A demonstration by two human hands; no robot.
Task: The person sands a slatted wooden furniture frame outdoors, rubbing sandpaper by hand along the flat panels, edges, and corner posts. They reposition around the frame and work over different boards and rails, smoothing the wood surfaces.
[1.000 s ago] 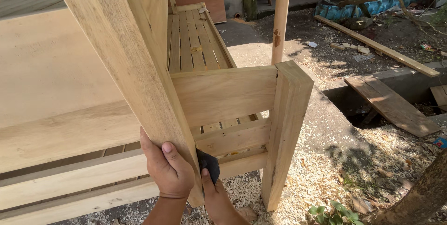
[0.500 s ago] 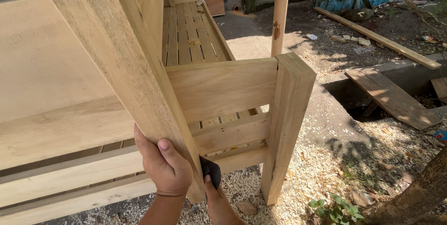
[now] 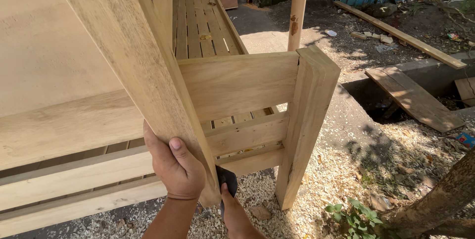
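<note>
Both hands stay low on the slanted leg of the pale wooden bench.

The left hand [image 3: 174,169] still wraps the slanted wooden leg [image 3: 148,85] near its foot, at about 7 o'clock in view, thumb up. The right hand [image 3: 235,209] presses a dark sanding pad [image 3: 226,178] against the leg's far edge, at 6 o'clock; it sits slightly lower than a moment ago. The upright post [image 3: 307,125] stands on sawdust [image 3: 326,179] at 4 o'clock.

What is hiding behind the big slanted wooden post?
Behind the slanted pale wooden post peeks a small black pad with the right hand on it. The post covers the rest of the pad and that hand's fingers.
</note>
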